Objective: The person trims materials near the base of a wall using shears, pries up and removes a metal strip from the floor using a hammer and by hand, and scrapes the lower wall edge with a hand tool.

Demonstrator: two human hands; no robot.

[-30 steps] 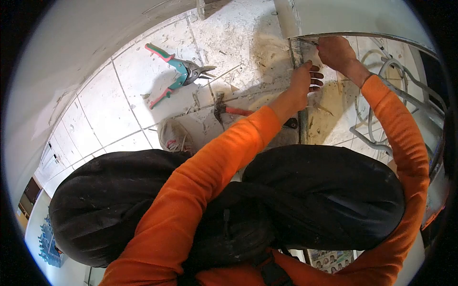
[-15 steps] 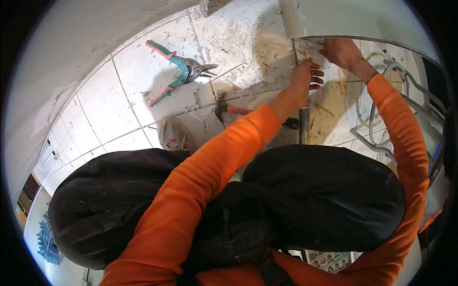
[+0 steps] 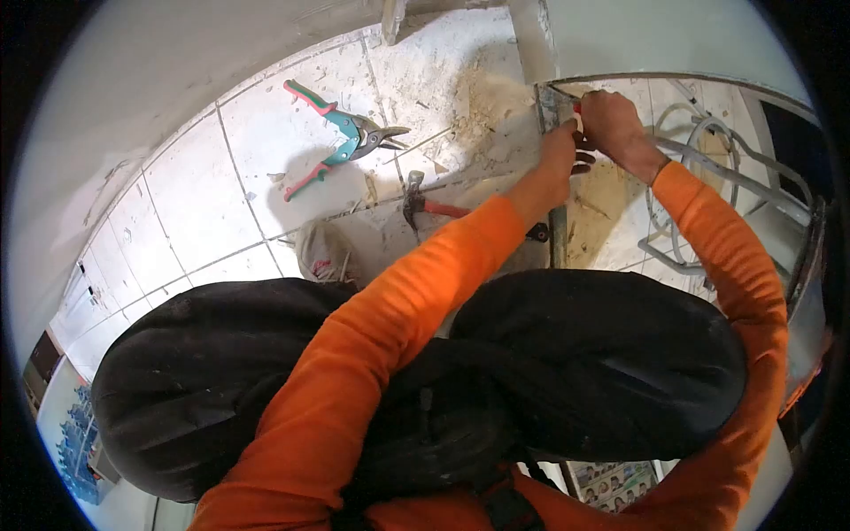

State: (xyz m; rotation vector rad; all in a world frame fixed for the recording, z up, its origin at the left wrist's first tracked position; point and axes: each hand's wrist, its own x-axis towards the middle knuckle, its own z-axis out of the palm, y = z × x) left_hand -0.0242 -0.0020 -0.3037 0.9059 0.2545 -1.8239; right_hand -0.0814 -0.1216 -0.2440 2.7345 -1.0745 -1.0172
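- Metal strip (image 3: 558, 237) running near to far, left hand (image 3: 560, 161) over it, fingers parted!
- Right hand (image 3: 614, 122), farther, curled round something red (image 3: 577, 107), just right of the strip!

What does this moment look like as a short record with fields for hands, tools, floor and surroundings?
left hand: beside the dark strip; whether it grips anything is unclear
right hand: closed, apparently on a red item, mostly hidden
left hand point: close to the right hand
snips: lying on the floor, handles spread
hammer: on the floor, handle partly hidden by the left sleeve
floor: pale tiles, debris scattered
right side: grey tubing
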